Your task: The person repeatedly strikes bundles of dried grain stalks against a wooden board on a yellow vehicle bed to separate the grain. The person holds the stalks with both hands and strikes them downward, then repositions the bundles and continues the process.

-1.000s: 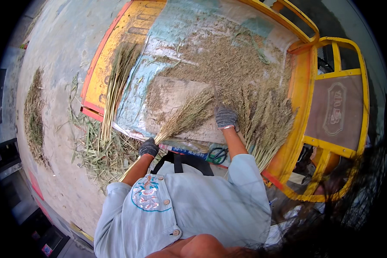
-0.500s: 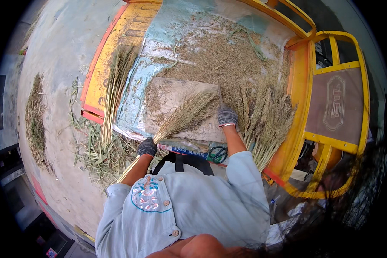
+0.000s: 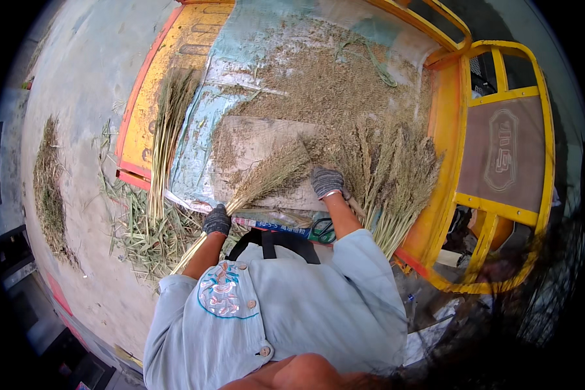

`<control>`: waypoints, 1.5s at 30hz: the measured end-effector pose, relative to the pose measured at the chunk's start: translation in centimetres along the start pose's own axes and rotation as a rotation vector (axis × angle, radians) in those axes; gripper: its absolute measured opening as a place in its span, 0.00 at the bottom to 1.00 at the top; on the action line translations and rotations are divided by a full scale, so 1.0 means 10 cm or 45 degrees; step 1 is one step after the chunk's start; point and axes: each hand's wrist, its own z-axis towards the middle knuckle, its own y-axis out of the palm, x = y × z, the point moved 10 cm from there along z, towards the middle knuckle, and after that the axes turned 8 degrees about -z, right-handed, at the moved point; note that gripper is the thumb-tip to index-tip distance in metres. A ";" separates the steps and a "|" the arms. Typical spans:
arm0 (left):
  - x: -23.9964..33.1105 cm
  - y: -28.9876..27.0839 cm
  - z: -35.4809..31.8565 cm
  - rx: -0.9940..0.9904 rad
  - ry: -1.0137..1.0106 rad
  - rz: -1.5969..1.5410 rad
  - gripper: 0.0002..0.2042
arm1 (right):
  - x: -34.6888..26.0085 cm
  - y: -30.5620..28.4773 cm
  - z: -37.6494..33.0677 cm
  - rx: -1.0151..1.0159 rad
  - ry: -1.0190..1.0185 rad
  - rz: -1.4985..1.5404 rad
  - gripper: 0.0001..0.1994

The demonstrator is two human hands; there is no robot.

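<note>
My left hand (image 3: 217, 220), in a dark knit glove, grips the stems of a bundle of dry grain stalks (image 3: 266, 181) whose bushy heads lie on a flat pale board (image 3: 260, 146). My right hand (image 3: 327, 182), in a grey glove, presses on the heads at the board's right edge. Loose threshed grain and chaff (image 3: 331, 84) cover the pale blue tarp (image 3: 195, 149) beyond the board.
Another stalk bundle (image 3: 166, 143) lies at the left along the yellow cart bed (image 3: 143, 123). More stalks (image 3: 396, 182) lean at the right by the yellow frame (image 3: 500, 71). Cut straw (image 3: 143, 234) litters the concrete; a further heap (image 3: 45, 188) lies far left. Green-handled scissors (image 3: 322, 229) rest near my body.
My right hand has slid slightly along the heads of the bundle; my left hand still grips the stems in about the same place.
</note>
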 end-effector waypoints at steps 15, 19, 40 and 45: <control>-0.13 0.15 0.00 -0.095 -0.019 -0.048 0.19 | -0.43 -0.04 -0.19 -0.063 0.151 0.255 0.17; -0.30 0.23 0.03 -0.127 -0.010 -0.038 0.19 | 0.79 -0.50 0.03 0.056 0.514 0.236 0.19; 0.40 0.65 -0.15 -0.694 0.428 -0.644 0.26 | -1.59 0.34 -1.10 -0.086 -0.376 0.286 0.17; 0.14 1.29 -0.27 -1.227 -0.195 -0.972 0.20 | -1.69 0.58 -1.07 -0.202 -0.458 0.208 0.18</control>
